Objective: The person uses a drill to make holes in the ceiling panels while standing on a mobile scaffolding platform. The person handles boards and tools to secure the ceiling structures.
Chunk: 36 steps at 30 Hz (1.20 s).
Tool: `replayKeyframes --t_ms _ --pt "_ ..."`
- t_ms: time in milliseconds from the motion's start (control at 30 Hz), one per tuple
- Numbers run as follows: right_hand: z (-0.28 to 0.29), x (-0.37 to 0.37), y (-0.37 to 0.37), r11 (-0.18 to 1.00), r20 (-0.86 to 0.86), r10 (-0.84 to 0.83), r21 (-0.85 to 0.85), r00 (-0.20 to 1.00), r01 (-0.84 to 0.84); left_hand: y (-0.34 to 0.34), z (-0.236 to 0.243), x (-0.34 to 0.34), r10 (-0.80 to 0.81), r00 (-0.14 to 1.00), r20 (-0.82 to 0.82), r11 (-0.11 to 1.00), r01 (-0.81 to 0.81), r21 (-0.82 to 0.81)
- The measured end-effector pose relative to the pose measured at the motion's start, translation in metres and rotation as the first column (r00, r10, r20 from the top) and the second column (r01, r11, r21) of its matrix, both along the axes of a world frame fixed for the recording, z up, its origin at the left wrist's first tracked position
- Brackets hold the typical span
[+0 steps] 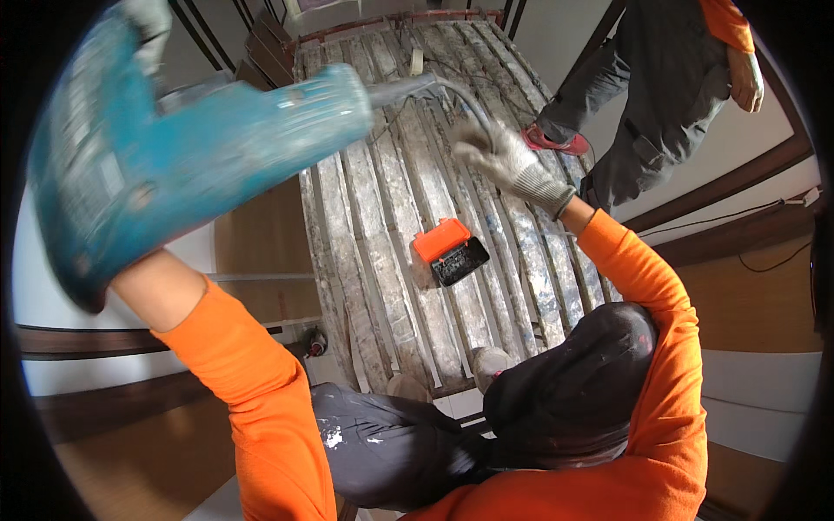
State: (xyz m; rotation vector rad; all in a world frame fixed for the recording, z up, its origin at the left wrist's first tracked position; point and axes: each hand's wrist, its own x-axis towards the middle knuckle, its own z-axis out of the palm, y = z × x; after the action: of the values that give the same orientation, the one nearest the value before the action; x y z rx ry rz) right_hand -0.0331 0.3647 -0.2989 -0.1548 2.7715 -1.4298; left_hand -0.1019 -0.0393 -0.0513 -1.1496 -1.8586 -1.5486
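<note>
A big teal rotary hammer (195,161), blurred by motion, fills the upper left close to me. My left hand (149,35) grips it; its grey glove shows above the tool's body, while the rest of the hand is hidden behind it. From the handle's end a grey power cord (465,91) curves over to my right hand (504,161). That hand wears a light knitted glove, is raised over the planks, and has its fingers bent around the cord. Below it, a small orange and black plastic case (450,252) rests with its lid up.
Worn, paint-stained planks with gaps (426,326) form a narrow platform under my feet. A person in dark trousers and red shoes (556,141) stands at its right edge. Wall panels with dark trim (730,195) flank both sides. Thin cables (760,213) hang at right.
</note>
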Motion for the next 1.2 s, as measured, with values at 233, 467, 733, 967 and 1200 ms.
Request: replayKeyframes --t_ms 233,467,733,967,1200 --pt "-0.094 0.087 0.012 0.285 0.285 0.768 -0.954 0.574 0.093 0.013 -0.013 0.020 -0.231 0.965 0.123 0.901 0.165 0.401" --pt "-0.169 0.091 -0.010 0.845 0.352 0.437 0.155 0.827 -0.513 0.026 -0.004 0.018 -0.432 0.885 0.174 0.813 0.299 0.500" --pt "-0.234 0.113 -0.068 0.949 0.284 0.125 0.245 0.951 -0.198 0.028 0.022 0.016 -0.654 0.746 0.127 0.686 0.513 0.516" --pt "-0.271 0.081 -0.079 0.949 0.325 0.088 0.260 0.942 -0.178 0.023 0.030 0.009 -0.749 0.652 0.120 0.623 0.631 0.461" --pt "-0.276 0.073 -0.084 0.969 0.269 0.066 0.214 0.961 -0.126 0.007 0.032 0.004 -0.777 0.612 0.147 0.616 0.691 0.379"
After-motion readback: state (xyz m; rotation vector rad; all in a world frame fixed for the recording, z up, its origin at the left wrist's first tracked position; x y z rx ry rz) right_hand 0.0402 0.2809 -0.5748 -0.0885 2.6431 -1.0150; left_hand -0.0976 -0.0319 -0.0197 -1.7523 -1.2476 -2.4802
